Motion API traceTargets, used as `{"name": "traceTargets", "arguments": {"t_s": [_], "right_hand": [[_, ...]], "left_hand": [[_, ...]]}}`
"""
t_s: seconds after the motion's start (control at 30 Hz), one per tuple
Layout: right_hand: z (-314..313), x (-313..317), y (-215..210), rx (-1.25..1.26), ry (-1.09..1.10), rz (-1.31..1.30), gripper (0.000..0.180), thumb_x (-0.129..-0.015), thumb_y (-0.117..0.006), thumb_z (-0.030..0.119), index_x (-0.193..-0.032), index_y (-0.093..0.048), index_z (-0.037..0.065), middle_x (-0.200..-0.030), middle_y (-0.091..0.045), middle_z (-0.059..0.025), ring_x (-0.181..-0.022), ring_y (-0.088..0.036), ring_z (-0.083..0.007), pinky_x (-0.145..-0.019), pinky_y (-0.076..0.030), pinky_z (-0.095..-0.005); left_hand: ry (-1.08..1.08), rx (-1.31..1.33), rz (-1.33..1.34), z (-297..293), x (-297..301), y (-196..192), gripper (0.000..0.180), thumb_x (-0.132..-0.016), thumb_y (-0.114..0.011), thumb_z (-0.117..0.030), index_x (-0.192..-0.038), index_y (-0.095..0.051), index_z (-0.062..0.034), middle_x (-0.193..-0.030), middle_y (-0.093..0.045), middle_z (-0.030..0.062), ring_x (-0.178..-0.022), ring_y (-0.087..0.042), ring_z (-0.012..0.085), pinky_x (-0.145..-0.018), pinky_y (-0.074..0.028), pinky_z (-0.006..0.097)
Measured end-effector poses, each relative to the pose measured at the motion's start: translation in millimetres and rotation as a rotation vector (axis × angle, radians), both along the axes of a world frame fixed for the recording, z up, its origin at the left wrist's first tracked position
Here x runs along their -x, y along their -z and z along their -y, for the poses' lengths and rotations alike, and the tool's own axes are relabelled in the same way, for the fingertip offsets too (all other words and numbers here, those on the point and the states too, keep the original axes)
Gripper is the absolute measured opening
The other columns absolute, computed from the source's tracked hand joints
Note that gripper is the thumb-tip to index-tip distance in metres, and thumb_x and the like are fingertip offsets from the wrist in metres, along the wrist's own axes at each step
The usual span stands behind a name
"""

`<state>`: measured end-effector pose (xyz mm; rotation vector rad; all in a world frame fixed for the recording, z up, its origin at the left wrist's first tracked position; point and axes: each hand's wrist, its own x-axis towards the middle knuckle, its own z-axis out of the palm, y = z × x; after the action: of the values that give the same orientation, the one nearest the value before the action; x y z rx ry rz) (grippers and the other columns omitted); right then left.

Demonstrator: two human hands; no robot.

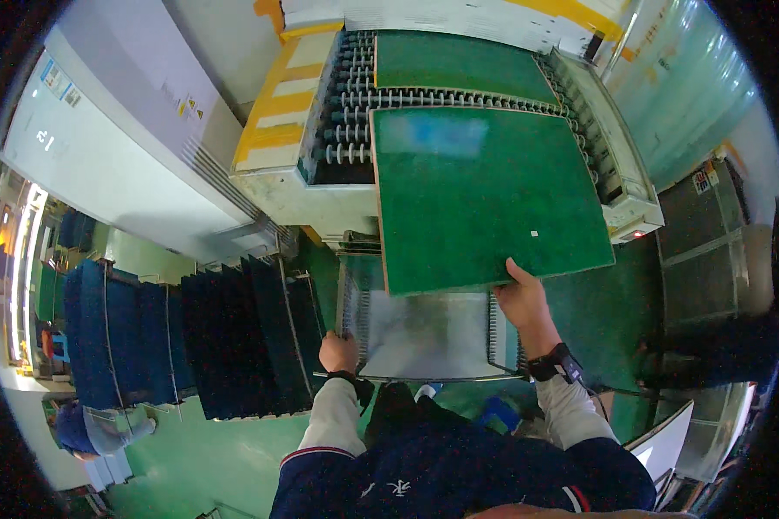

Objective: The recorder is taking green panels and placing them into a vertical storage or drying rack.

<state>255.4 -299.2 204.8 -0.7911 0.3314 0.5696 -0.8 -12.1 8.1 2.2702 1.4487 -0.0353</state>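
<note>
My right hand (528, 307) grips the near edge of a large green panel (493, 195), its thumb on top and the fingers hidden beneath. The panel's far part lies over the rollers of a roller conveyor (351, 154), and its near part juts out past the conveyor's end. A small white square sits on the panel near my thumb. Below the panel is a slotted metal rack (424, 333) with coil-like teeth along both sides. My left hand (338, 353) is closed on the rack's left side.
A second green panel (459, 65) lies farther up the conveyor. Racks of dark upright panels (242, 337) stand at the left, beside a white machine cabinet (121, 147). Another person (95, 432) is at the lower left. White boards (666, 441) lean at the lower right.
</note>
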Motion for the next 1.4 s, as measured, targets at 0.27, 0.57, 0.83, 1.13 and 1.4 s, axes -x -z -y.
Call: {"name": "traceTargets", "arguments": {"t_s": [0.27,0.57,0.83,1.13,1.4], "right_hand": [[-11,-13,-2,0.086,-0.048,-0.023,0.021,-0.094,-0.069,0.017,-0.113,-0.063,0.017,-0.11,-0.069,-0.0001,-0.099,-0.065,-0.0193,-0.081,-0.053,-0.0391],[-21,-32,0,0.084,-0.116,0.014,0.018,-0.095,-0.068,0.021,-0.111,-0.064,0.014,-0.106,-0.07,-0.0018,-0.091,-0.067,-0.0181,-0.075,-0.055,-0.036],[-38,-42,-4,0.071,-0.134,0.004,0.018,-0.095,-0.068,0.022,-0.11,-0.064,0.013,-0.106,-0.069,-0.0018,-0.094,-0.065,-0.0172,-0.077,-0.055,-0.0355],[-48,-50,-5,0.054,-0.121,0.015,0.016,-0.094,-0.07,0.021,-0.107,-0.064,0.012,-0.103,-0.07,-0.0023,-0.092,-0.065,-0.0182,-0.08,-0.056,-0.0357],[-52,-61,-3,0.062,-0.138,0.017,0.019,-0.093,-0.071,0.023,-0.106,-0.064,0.012,-0.101,-0.07,-0.0039,-0.091,-0.065,-0.0202,-0.081,-0.054,-0.0372]], "left_hand": [[-0.016,0.019,0.001,2,-5,-8,0.038,-0.083,-0.07,-0.036,-0.097,-0.066,-0.0013,-0.094,-0.071,0.0214,-0.089,-0.069,0.0405,-0.078,-0.055,0.049],[-0.036,0.055,0.025,3,-6,-10,0.037,-0.082,-0.071,-0.033,-0.097,-0.067,-0.0004,-0.095,-0.07,0.0223,-0.09,-0.069,0.0412,-0.079,-0.055,0.049],[-0.029,0.028,-0.004,3,-5,-9,0.036,-0.081,-0.071,-0.032,-0.097,-0.067,0.0005,-0.097,-0.07,0.0227,-0.091,-0.069,0.0412,-0.079,-0.055,0.048],[-0.039,0.048,0.059,3,-4,-10,0.034,-0.081,-0.071,-0.031,-0.095,-0.067,-0.0005,-0.093,-0.07,0.0229,-0.088,-0.069,0.042,-0.077,-0.055,0.049],[-0.012,0.001,0.049,3,2,-8,0.036,-0.081,-0.072,-0.033,-0.095,-0.067,-0.0003,-0.092,-0.07,0.0236,-0.087,-0.068,0.043,-0.077,-0.055,0.05]]}}
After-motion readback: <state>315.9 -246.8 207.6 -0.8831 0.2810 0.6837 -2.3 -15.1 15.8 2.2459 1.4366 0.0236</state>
